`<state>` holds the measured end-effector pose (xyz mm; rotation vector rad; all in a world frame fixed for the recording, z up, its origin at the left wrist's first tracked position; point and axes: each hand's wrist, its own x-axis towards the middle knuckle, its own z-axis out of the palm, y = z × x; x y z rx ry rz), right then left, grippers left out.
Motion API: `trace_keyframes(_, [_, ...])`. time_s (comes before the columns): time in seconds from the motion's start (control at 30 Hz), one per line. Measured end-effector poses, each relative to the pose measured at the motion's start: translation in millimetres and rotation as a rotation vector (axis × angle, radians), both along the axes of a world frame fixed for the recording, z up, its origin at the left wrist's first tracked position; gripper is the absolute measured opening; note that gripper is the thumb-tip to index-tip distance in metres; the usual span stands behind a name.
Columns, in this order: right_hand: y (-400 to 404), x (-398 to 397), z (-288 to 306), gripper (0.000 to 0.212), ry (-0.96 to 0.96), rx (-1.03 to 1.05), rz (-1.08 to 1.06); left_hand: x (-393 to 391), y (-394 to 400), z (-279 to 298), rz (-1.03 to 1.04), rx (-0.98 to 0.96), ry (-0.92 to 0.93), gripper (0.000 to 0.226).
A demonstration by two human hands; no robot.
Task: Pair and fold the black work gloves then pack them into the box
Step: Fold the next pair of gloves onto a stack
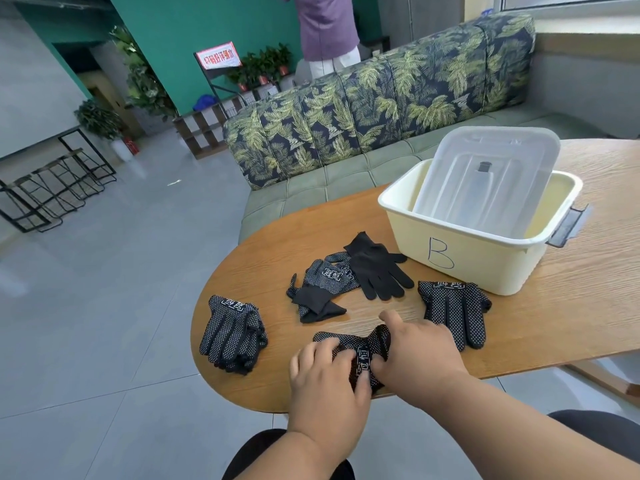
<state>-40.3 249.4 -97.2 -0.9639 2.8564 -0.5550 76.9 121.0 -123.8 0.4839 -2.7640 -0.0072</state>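
Oval wood-grain table (571,306). Near its front edge a black knit glove (363,355) with white grip dots and a white printed label, bunched in the middle, long axis running roughly left-right. Left hand (329,375) lies on its left part, fingers curled onto the fabric, seems to be gripping it, though the bunching hides the fingertips. Right hand (419,351) clutches the right part, thumb out toward the table centre.

Left of them, a stack (233,336) of dotted gloves, fingers pointing toward the person, cuffs away. To the right, a flat dotted pair (453,310), fingers also toward the person, cuff end just beside the box (485,268). In the middle, a crumpled heap (323,289), part dotted, part plain. Touching it, a plain glove (379,271), smooth side up, fingers pointing front-right.

Box is cream plastic, rectangular, rounded rim, blue "B" on the front wall, grey handle at right. A translucent lid (485,174) stands tilted inside it.
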Motion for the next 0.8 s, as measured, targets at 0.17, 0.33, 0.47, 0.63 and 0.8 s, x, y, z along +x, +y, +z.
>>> trace_keyframes(0.17, [1, 0, 3, 0.062, -0.197, -0.133, -0.037, 2, 15, -5, -0.016, 0.03, -0.101, 0.071])
trace_keyframes(0.33, [1, -3, 2, 0.058, -0.299, -0.206, -0.076, -2, 23, -6, -0.018, 0.004, -0.066, 0.078])
trace_keyframes(0.47, [2, -9, 2, 0.047, -0.472, -0.275, -0.114, -4, 29, -8, 0.029, 0.029, -0.05, 0.062])
trace_keyframes(0.63, [5, -13, 8, 0.027, -0.955, -0.657, -0.26, 0, 23, -12, 0.046, 0.17, -0.04, 0.042])
trace_keyframes(0.8, [5, -9, 17, 0.023, -1.114, -0.894, -0.185, 0, 15, 2, 0.114, 0.555, 0.028, 0.041])
